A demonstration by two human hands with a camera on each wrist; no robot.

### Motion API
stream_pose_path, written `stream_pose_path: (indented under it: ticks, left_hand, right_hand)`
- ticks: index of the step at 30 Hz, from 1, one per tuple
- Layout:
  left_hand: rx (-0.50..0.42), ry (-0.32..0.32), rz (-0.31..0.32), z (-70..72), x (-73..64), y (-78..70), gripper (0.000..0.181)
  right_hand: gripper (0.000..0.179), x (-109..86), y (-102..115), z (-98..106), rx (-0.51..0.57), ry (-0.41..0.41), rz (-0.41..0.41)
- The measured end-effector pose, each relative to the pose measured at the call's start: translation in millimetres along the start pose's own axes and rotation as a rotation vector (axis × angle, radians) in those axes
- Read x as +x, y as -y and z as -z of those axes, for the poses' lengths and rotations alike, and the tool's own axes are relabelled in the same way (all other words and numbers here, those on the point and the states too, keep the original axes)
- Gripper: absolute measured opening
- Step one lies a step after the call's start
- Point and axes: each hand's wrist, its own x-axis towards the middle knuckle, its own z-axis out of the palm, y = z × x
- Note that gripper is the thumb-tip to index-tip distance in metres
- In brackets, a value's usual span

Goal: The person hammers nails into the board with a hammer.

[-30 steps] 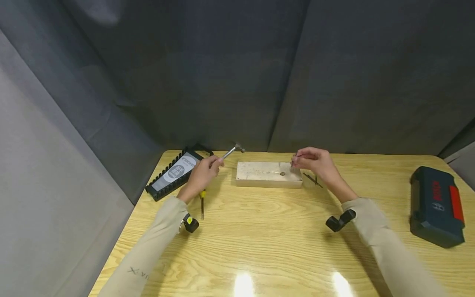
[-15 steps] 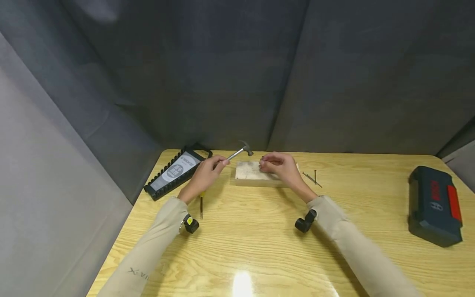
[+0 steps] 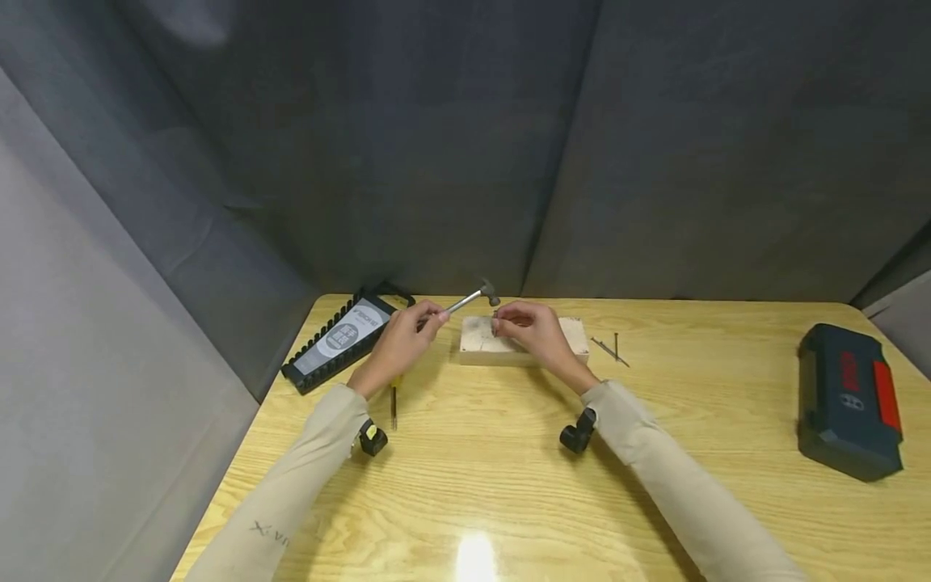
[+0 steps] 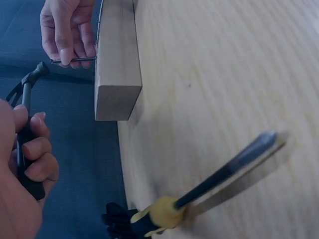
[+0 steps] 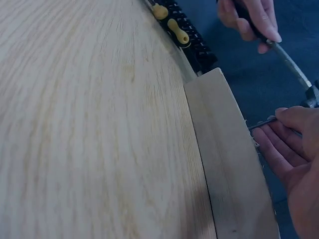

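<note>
My left hand [image 3: 403, 339] grips the dark handle of a claw hammer [image 3: 465, 301], its metal head raised just behind and above a pale wooden block [image 3: 483, 356]. Between the thumb and fingers of my right hand [image 3: 537, 333] a thin nail [image 4: 85, 59] is pinched. In the left wrist view the nail stands straight out from the block's top face, its tip touching or very near the wood. The hammer head [image 4: 37, 73] is apart from the nail, close to its head end. My right fingers partly cover the block's top.
Two loose nails [image 3: 606, 351] lie crossed right of the block. A black tool rack [image 3: 336, 338] with a grey label sits at the back left, a yellow-handled screwdriver [image 3: 394, 408] beside it. A dark blue case [image 3: 844, 404] stands far right. Dark fabric hangs behind the table.
My right hand has moved left with the nail, from the block's right end to left of its middle. My left hand has brought the hammer head slightly right, towards the nail.
</note>
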Motion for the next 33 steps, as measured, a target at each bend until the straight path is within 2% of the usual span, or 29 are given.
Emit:
stream_pose_path:
  ticks: [6,12,16,19,23,27,33]
  left_hand:
    - [0.042,-0.014,-0.057,2.4,3.7,-4.6,0.028]
    - [0.029,-0.123,-0.185,0.6,1.3,-9.7,0.027]
    - [0.176,-0.132,-0.261,-3.7,-2.2,-6.6,0.026]
    - [0.271,-0.139,-0.279,-5.6,-4.2,-2.9,0.024]
    - [0.254,-0.169,-0.291,-4.9,-5.6,-2.4,0.023]
    - [0.251,-0.153,-0.309,-5.3,-5.4,-2.3,0.024]
    - [0.274,-0.133,-0.303,-8.1,-5.7,0.5,0.024]
  right_hand:
    - [0.014,-3.1,-3,-1,0.002,-0.015,-0.007]
    - [0.017,-6.7,-10,-2,0.039,-0.036,-0.018]
    - [0.018,-6.9,-11,-2,0.048,-0.044,-0.016]
    - [0.018,-6.8,-10,-2,0.049,-0.042,-0.022]
    - [0.017,-7.9,-10,-1,0.05,-0.041,-0.036]
    - [0.017,-9.7,-10,0,0.053,-0.053,-0.042]
    - [0.021,-11.6,-12,1,0.079,-0.04,-0.047]
